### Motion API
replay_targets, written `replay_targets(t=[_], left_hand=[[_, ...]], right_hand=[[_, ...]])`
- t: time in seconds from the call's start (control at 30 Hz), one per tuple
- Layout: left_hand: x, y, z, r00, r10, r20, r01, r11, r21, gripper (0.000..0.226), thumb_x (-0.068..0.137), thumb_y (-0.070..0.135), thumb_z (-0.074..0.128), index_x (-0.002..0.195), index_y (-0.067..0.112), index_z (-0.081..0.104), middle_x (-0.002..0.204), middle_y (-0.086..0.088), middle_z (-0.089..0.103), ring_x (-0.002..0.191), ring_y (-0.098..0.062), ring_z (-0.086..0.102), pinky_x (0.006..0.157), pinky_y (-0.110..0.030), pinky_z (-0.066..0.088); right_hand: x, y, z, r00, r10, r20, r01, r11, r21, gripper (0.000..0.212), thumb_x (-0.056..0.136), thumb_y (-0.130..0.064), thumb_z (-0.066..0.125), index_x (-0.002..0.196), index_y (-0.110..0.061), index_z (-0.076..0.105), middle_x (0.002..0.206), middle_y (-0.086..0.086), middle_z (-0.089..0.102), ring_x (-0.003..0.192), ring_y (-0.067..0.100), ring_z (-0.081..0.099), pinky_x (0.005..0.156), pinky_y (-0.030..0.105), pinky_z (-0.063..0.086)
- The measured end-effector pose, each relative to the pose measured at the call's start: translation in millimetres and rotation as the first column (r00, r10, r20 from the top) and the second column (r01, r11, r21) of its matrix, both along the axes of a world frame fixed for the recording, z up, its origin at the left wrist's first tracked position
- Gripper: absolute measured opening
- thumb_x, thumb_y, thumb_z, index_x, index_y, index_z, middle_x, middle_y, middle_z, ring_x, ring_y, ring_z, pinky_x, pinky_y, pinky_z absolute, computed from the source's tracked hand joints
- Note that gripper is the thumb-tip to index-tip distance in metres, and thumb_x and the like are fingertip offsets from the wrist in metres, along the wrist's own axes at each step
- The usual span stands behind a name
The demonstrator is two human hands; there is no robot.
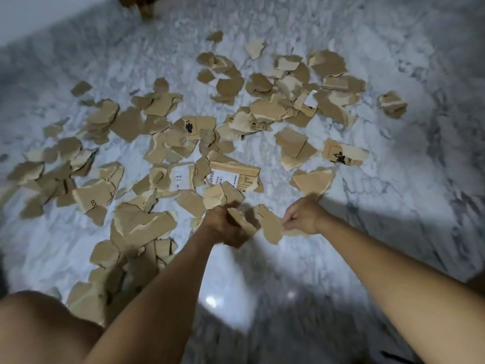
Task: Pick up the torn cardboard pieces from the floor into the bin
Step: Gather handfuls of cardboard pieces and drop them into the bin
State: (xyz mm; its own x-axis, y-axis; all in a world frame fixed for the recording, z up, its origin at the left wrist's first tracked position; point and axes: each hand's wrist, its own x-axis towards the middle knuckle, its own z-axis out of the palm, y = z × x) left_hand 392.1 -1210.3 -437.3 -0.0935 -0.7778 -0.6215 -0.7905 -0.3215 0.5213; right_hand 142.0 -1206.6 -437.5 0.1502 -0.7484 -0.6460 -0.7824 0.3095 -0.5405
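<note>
Many torn brown cardboard pieces (162, 106) lie scattered over the white marble floor (393, 193). My left hand (223, 224) grips a bunch of several cardboard pieces (231, 195) near the middle of the view. My right hand (304, 216) is just to its right, low over the floor, its fingers curled and pinching the edge of a cardboard piece (270, 227) that lies between the two hands. No bin is in view.
A bare knee (39, 329) fills the bottom left corner. A dark brown wooden object (141, 3) stands at the top edge. Bare marble stretches to the right and in the near middle. A wall edge runs along the top left.
</note>
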Motion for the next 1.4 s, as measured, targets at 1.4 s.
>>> replay_targets(t=[1.4], left_hand=[[79,1,-24,0.992,-0.059,0.109,0.068,0.995,-0.077,0.07,0.065,0.024,0.086,0.124,0.02,0.047,0.108,-0.01,0.069,0.104,-0.031,0.064,0.083,-0.033,0.051]], right_hand=[[72,-10,-51,0.98,-0.187,-0.062,0.18,0.978,-0.107,0.031,0.084,-0.026,0.079,0.101,-0.026,0.054,0.106,-0.005,0.056,0.105,0.02,0.061,0.084,0.026,0.047]])
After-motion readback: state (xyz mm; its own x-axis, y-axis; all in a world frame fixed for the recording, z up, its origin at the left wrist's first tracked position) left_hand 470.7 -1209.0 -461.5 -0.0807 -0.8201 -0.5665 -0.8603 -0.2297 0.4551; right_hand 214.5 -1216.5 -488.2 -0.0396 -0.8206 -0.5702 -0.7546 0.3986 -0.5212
